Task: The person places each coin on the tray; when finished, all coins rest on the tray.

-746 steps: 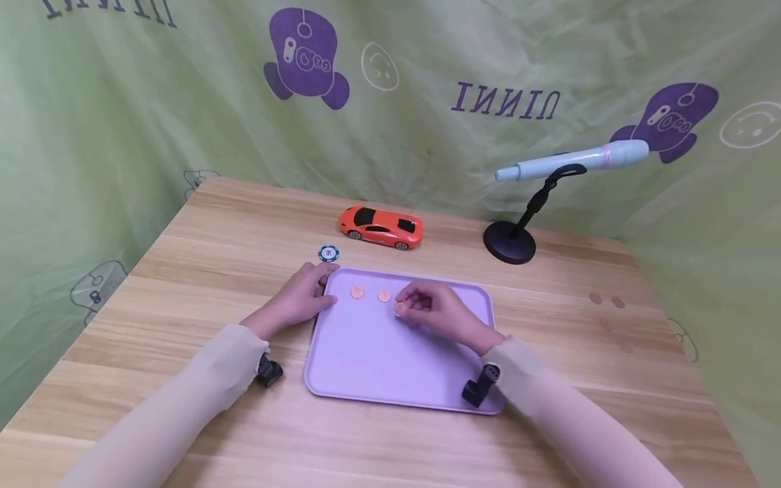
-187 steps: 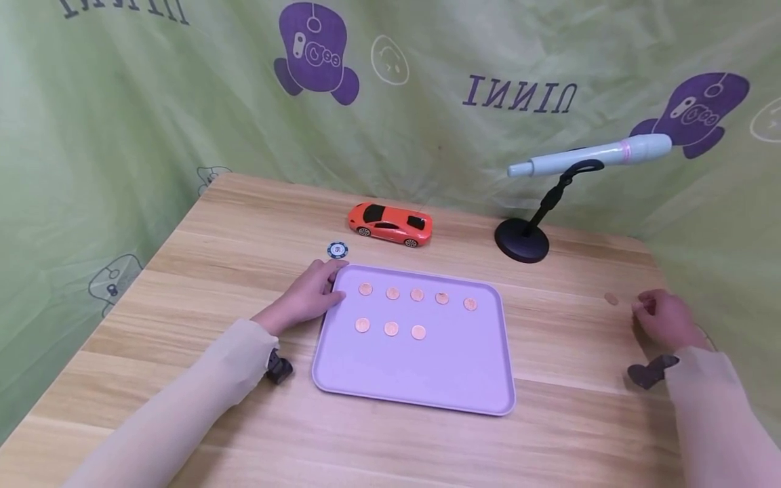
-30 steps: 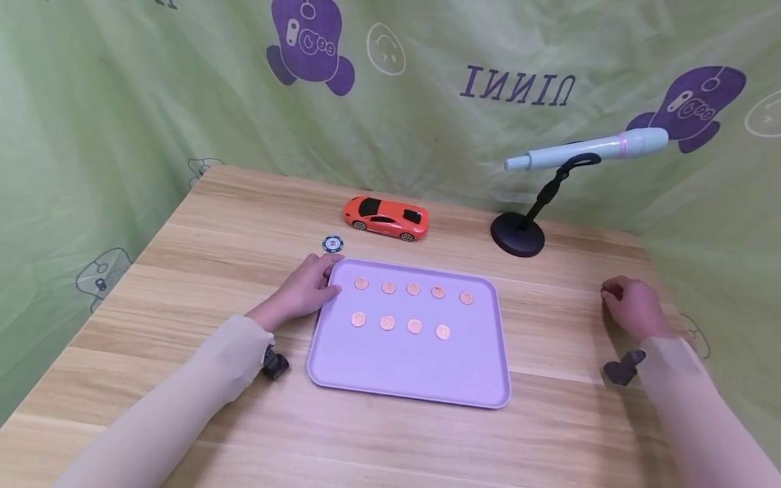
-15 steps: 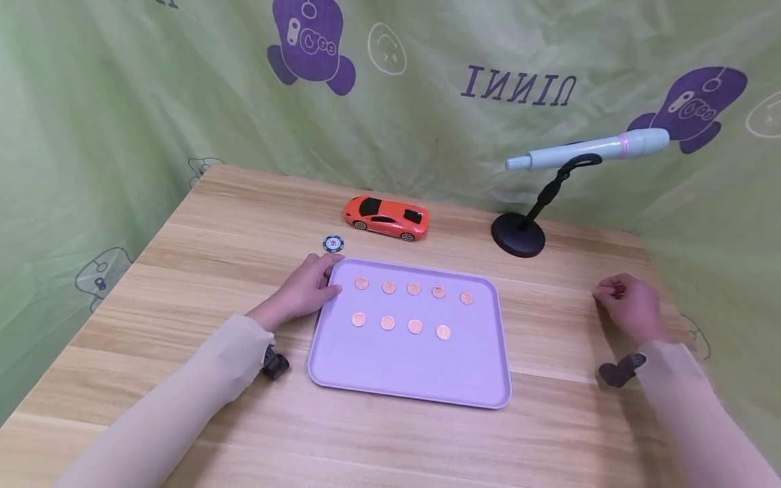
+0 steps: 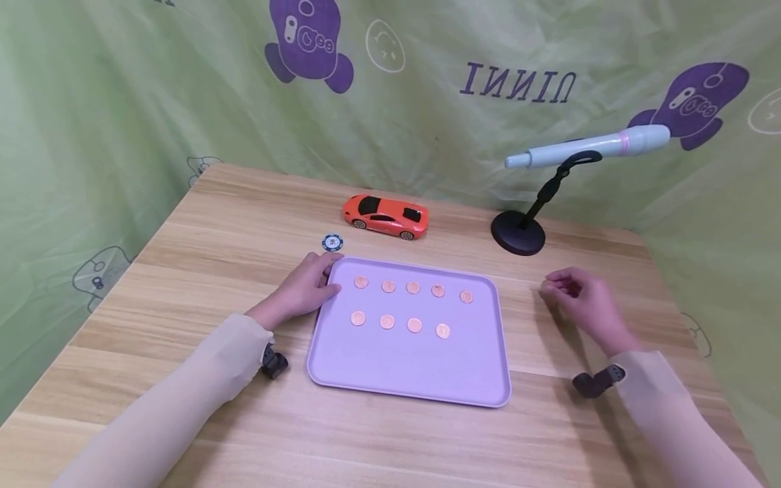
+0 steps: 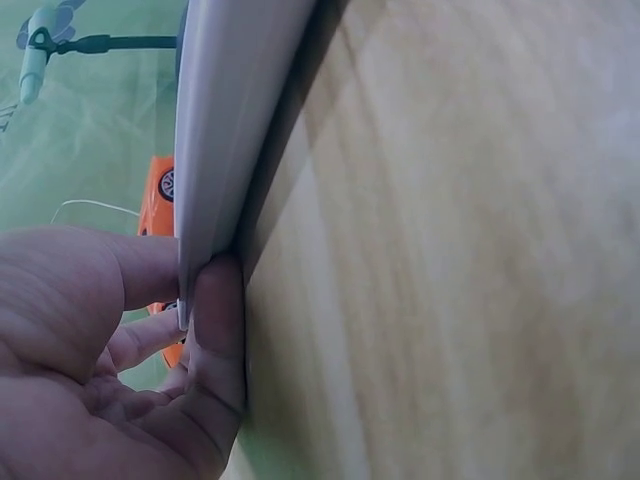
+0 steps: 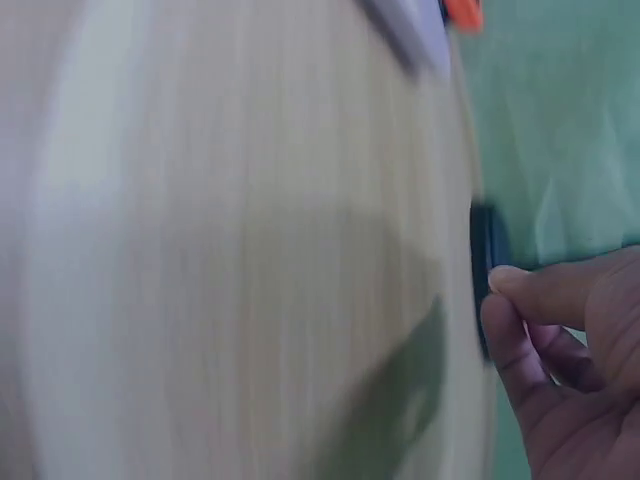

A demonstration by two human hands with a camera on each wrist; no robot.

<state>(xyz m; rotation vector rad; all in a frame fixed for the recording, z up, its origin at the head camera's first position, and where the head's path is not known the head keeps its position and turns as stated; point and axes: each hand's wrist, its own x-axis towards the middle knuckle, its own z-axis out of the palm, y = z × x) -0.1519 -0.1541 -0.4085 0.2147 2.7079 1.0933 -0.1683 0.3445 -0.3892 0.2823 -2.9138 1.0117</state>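
Observation:
My left hand (image 5: 300, 288) grips the left rim of the lilac tray (image 5: 415, 373), thumb and a finger pinching its edge in the left wrist view. Copper-coloured coins lie flat in the tray in two rows, a back row of several with a coin (image 5: 413, 288) at its middle, and a front row ending in a coin (image 5: 443, 331) at the right. Over the table, right of the tray, my right hand (image 5: 582, 298) pinches a coin between thumb and index finger; the fingertips almost wholly hide it. In the right wrist view those pinched fingertips (image 7: 505, 290) show above the wood.
Behind the tray are a blue-and-white poker chip (image 5: 332, 242) and an orange toy car (image 5: 386, 217). A light-blue toy microphone (image 5: 588, 149) rests on a black stand (image 5: 518, 232) at the back right. A green curtain (image 5: 427, 122) hangs behind the wooden table (image 5: 390, 447).
Long before, fewer coins lay in the tray and two on the table at right; those are gone from there. In the last second my right hand has lifted and moved left. My left hand stays put.

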